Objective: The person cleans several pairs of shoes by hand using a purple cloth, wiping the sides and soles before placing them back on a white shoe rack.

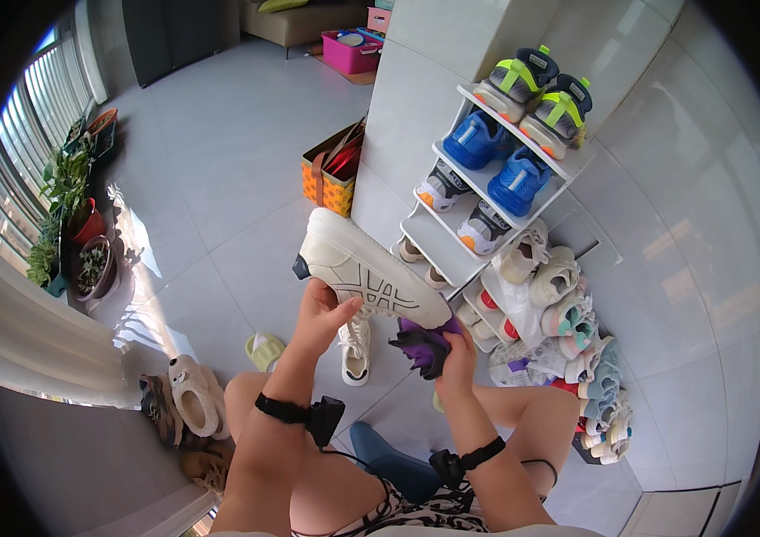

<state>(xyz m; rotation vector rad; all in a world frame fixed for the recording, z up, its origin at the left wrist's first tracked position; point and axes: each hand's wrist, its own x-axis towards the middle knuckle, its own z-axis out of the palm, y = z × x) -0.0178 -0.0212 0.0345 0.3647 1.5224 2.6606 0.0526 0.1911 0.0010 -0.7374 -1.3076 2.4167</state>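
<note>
My left hand grips a white sneaker near its heel, holding it on its side with the sole turned up and away. Dark stitched lines cross its side, and the heel tab is dark. At the toe, my right hand holds a crumpled purple and black cloth against the shoe. A second white sneaker stands on the tiles below, its toe partly hidden by the held one. Both wrists wear black straps with small devices.
A white shoe rack carrying sneakers stands to the right, with more shoes heaped beside it. Slippers and shoes sit at the left near a curtain. An orange patterned box, potted plants and a pink bin are farther off.
</note>
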